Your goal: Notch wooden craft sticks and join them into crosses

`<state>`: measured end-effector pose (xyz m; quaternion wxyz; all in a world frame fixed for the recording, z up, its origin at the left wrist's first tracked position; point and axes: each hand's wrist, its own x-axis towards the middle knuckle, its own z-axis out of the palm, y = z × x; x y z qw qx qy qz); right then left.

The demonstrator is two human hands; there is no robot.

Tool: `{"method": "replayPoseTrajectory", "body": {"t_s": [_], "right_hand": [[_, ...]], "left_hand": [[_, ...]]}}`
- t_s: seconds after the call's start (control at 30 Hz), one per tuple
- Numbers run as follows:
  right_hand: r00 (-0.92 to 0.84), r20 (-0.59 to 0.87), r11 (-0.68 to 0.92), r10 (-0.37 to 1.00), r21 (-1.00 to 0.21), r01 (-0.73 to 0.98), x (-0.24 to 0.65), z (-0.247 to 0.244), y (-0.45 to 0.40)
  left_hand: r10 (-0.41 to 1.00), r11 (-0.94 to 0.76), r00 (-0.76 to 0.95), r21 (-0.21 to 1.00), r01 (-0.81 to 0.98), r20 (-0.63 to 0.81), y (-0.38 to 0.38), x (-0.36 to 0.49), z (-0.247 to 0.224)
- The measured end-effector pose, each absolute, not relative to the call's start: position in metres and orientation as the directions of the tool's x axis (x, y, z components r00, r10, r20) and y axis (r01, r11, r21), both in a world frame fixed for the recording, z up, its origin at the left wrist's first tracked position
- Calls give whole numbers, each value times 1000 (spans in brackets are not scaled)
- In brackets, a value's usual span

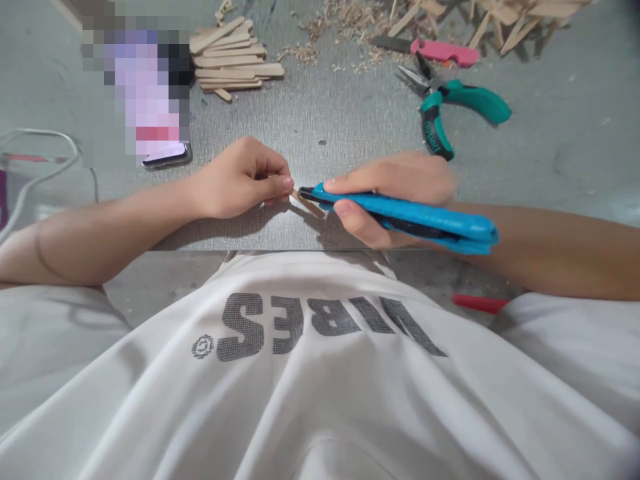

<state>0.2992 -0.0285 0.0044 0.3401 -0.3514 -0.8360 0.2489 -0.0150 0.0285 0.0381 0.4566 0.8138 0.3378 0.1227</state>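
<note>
My left hand (245, 179) pinches one end of a small wooden stick (311, 205) near the table's front edge. The stick slants down to the right, above the grey table (320, 120). My right hand (390, 193) is wrapped round a blue cutter (410, 212), slightly blurred. The cutter's dark tip points left and meets or overlaps the stick close to my left fingertips. Its blade cannot be made out.
Wooden sticks (233, 60) lie in a pile at the back. Green-handled pliers (443, 100), a pink folding knife (444, 52), shavings (350, 23) and wood pieces (515, 17) lie at the back right. A phone (167, 155) and a white cable (75, 150) are at left.
</note>
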Motion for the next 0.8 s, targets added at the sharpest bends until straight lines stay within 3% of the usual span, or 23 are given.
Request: {"method": "replayPoseTrajectory", "body": {"t_s": [0.13,0.27,0.5,0.63,0.8], "right_hand": [[-481,490,668,727,-666,330,294,17,-30],[-317,393,458,863,-874,165,283,14,-24],[-365,169,189,916,-982,19,280,2,-9],[-355,263,318,897,-942,105,287,7,-13],[-347,515,614,784,-728,305,297,22,-28]], "left_hand": [[691,-349,715,820,454,-102,25,-14,38],[714,-324,694,833,448,-95,22,-13,39],[742,-259,660,861,438,-113,20,-11,45],[754,-240,644,857,455,-130,21,-11,45],[746,-241,652,859,453,-135,21,-11,43]]}}
